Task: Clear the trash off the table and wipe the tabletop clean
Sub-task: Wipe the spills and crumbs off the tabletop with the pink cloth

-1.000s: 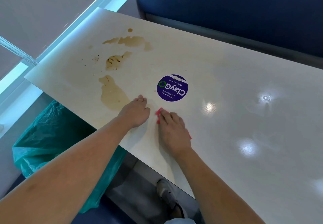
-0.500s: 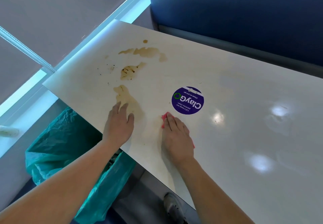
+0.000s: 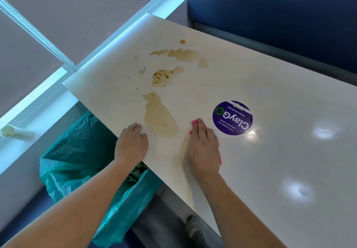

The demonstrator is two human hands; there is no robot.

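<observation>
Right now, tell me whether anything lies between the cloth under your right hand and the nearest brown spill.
Nothing visible does. The right hand presses the pink cloth flat, and only bare tabletop separates it from the nearest brown spill to its left. The left hand rests beyond the spill, outside that path.

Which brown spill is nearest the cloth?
The largest spill, just left of the cloth by the near edge; the streaked spill and far spill lie farther up the table.
</observation>
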